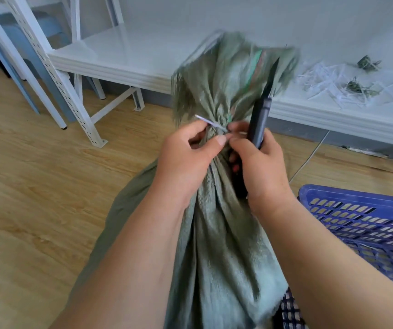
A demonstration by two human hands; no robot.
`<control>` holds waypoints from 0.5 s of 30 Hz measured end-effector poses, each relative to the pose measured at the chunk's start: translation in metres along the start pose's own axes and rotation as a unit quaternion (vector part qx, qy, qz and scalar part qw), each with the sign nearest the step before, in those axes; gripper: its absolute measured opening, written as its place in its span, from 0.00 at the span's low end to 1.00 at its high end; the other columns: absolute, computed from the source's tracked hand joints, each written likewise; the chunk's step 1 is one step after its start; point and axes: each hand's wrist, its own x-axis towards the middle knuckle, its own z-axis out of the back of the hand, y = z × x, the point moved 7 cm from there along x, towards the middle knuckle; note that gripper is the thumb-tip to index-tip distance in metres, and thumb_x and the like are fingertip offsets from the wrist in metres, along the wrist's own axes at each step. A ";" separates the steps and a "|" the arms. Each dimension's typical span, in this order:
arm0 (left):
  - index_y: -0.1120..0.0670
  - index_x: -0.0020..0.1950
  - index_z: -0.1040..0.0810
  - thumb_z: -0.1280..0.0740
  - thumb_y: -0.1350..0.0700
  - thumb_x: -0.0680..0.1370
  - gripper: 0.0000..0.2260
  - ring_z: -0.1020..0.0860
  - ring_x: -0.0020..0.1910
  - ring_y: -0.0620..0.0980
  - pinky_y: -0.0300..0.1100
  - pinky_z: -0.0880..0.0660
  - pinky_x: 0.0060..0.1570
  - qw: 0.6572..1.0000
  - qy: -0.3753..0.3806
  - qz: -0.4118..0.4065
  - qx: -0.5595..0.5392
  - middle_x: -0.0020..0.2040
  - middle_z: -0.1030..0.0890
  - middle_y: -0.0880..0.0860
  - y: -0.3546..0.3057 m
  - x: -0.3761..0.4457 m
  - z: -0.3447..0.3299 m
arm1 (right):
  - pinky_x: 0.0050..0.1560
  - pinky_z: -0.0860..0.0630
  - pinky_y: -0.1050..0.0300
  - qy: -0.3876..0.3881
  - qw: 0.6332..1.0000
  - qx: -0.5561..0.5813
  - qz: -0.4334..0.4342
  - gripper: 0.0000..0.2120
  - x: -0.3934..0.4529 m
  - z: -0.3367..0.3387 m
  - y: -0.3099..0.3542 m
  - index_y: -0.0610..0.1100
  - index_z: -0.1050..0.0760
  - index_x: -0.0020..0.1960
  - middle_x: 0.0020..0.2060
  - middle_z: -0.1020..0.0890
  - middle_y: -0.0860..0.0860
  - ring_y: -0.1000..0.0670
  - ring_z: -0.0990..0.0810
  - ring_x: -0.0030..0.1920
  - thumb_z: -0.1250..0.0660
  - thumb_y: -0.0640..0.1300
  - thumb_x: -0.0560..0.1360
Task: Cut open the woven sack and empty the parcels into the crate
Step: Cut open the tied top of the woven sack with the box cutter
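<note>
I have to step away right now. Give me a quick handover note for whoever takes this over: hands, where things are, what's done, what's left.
Left hand pinches the white tie at the woven sack neck. Right hand grips the knife, blade up, fingertips at the tie too. Sack stands on the floor, neck bunched and tied. Blue crate sits to its right. Done: nothing is cut. Left: cut the tie, open the sack, tip parcels into the crate. No parcels visible.

My sack (224, 233) is coarse woven green cloth, frayed at the top. The knife (261, 119) handle looks matt dark; the crate (366, 224) is blue plastic lattice, the floor (36, 186) wood-grained.
</note>
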 end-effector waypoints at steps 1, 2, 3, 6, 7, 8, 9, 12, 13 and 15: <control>0.52 0.64 0.22 0.27 0.51 0.71 0.22 0.22 0.55 0.37 0.33 0.28 0.56 1.000 0.001 -0.012 -0.003 0.56 0.19 0.42 -0.006 0.001 0.000 | 0.32 0.29 0.63 -0.004 1.000 0.004 0.011 0.09 0.003 0.000 0.007 0.51 0.21 0.43 0.30 0.22 0.55 0.55 0.26 0.31 0.34 0.38 0.71; 0.50 0.62 0.21 0.28 0.51 0.71 0.19 0.22 0.54 0.34 0.30 0.28 0.55 1.000 0.004 -0.015 -0.003 0.54 0.19 0.39 -0.007 0.002 0.000 | 0.32 0.29 0.62 -0.009 1.000 -0.004 0.019 0.08 0.006 -0.001 0.012 0.51 0.21 0.43 0.29 0.23 0.55 0.55 0.26 0.31 0.34 0.39 0.71; 0.48 0.58 0.19 0.28 0.53 0.72 0.14 0.23 0.50 0.29 0.25 0.29 0.50 1.000 0.009 -0.014 -0.001 0.48 0.19 0.34 -0.005 0.003 -0.001 | 0.33 0.28 0.61 -0.016 0.999 -0.025 0.022 0.06 0.007 -0.002 0.014 0.51 0.20 0.42 0.29 0.23 0.55 0.55 0.26 0.31 0.33 0.40 0.72; 0.48 0.59 0.20 0.28 0.57 0.74 0.14 0.24 0.43 0.25 0.20 0.33 0.42 0.999 0.015 0.012 0.026 0.44 0.20 0.35 0.012 0.003 -0.001 | 0.37 0.28 0.60 -0.027 0.995 -0.097 0.025 0.05 0.003 -0.004 0.006 0.52 0.19 0.45 0.31 0.21 0.56 0.56 0.25 0.31 0.32 0.43 0.74; 0.51 0.64 0.22 0.28 0.57 0.74 0.18 0.24 0.47 0.30 0.24 0.32 0.47 0.999 0.014 0.025 0.042 0.50 0.20 0.39 0.016 0.003 0.000 | 0.39 0.29 0.63 -0.032 0.992 -0.116 0.036 0.06 0.001 -0.003 0.005 0.53 0.19 0.46 0.34 0.20 0.57 0.58 0.25 0.32 0.31 0.43 0.73; 0.53 0.66 0.24 0.28 0.56 0.74 0.21 0.24 0.52 0.35 0.29 0.32 0.50 0.998 0.011 0.038 0.056 0.55 0.22 0.41 0.020 0.004 0.002 | 0.41 0.29 0.64 -0.039 0.989 -0.135 0.053 0.07 0.000 -0.003 0.005 0.54 0.19 0.47 0.37 0.19 0.57 0.59 0.23 0.36 0.31 0.43 0.73; 0.53 0.67 0.25 0.28 0.55 0.74 0.22 0.25 0.55 0.38 0.31 0.33 0.52 0.997 0.008 0.044 0.063 0.56 0.24 0.41 0.022 0.004 0.003 | 0.44 0.28 0.65 -0.042 0.985 -0.155 0.069 0.08 0.001 -0.002 0.006 0.54 0.19 0.48 0.40 0.17 0.57 0.59 0.22 0.40 0.31 0.43 0.73; 0.52 0.65 0.23 0.30 0.57 0.73 0.20 0.23 0.54 0.37 0.25 0.31 0.49 0.996 0.022 0.034 0.074 0.54 0.22 0.39 0.022 0.005 0.000 | 0.50 0.26 0.61 -0.023 0.973 -0.216 0.080 0.09 0.009 -0.004 0.007 0.53 0.20 0.52 0.46 0.17 0.54 0.53 0.20 0.48 0.32 0.43 0.74; 0.51 0.64 0.22 0.30 0.57 0.73 0.19 0.22 0.50 0.34 0.20 0.32 0.44 0.996 0.030 0.030 0.081 0.50 0.21 0.38 0.022 0.003 -0.001 | 0.50 0.25 0.57 -0.014 0.969 -0.236 0.069 0.10 0.012 -0.004 0.004 0.52 0.20 0.54 0.46 0.17 0.53 0.51 0.20 0.48 0.33 0.43 0.74; 0.50 0.64 0.22 0.31 0.58 0.72 0.19 0.26 0.41 0.24 0.15 0.35 0.35 0.995 0.035 0.032 0.091 0.43 0.23 0.34 0.022 0.002 -0.001 | 0.51 0.24 0.53 0.009 0.966 -0.256 0.033 0.11 0.017 -0.006 -0.004 0.52 0.21 0.57 0.45 0.17 0.52 0.48 0.20 0.47 0.34 0.46 0.75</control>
